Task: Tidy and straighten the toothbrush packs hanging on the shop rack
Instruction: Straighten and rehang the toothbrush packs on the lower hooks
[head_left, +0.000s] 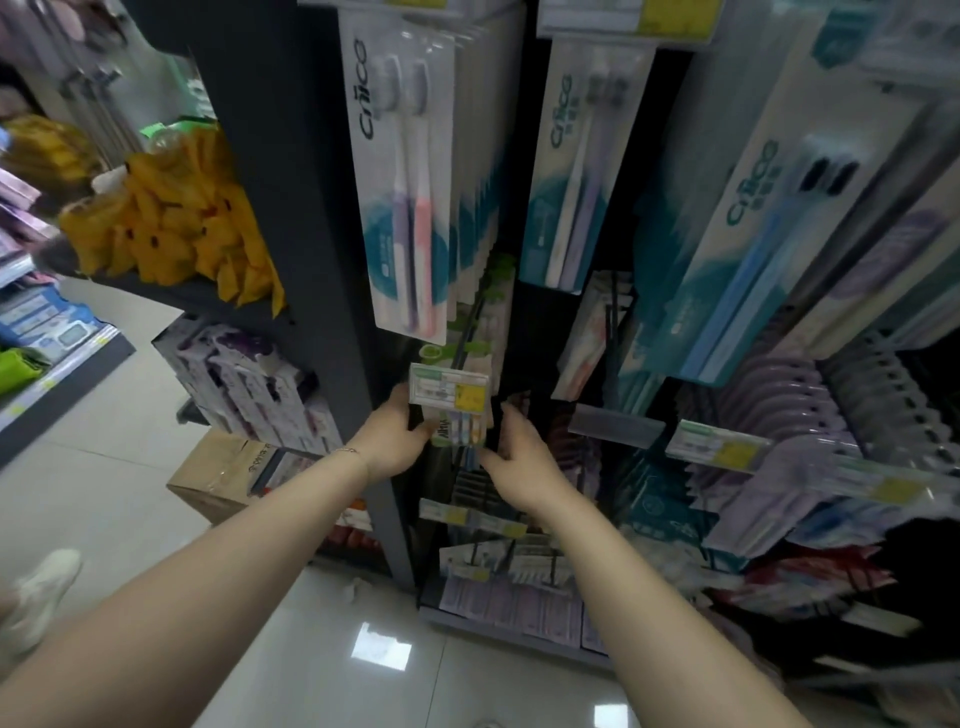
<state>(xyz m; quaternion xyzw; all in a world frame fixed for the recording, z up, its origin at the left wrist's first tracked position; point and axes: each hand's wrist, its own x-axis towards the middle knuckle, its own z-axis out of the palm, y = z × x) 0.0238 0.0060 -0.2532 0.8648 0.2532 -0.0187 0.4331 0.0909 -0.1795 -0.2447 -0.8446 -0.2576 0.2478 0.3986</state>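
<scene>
A small toothbrush pack (460, 428) with coloured handles hangs low on the dark rack, just under a white and yellow price tag (449, 392). My left hand (400, 441) grips the pack's left edge. My right hand (519, 454) holds its right edge, fingers curled around it. Above hang long white and teal toothbrush packs (402, 182), stacked in a row on a hook. More such packs (576, 171) hang to the right. Lower hooks carry further small packs (498, 561), partly hidden by my arms.
A dark upright post (311, 208) bounds the rack on the left. Yellow bags (176, 223) and purple boxes (249, 384) fill the neighbouring shelves. A cardboard box (218, 478) stands on the tiled floor. Purple and grey items (810, 415) hang at the right.
</scene>
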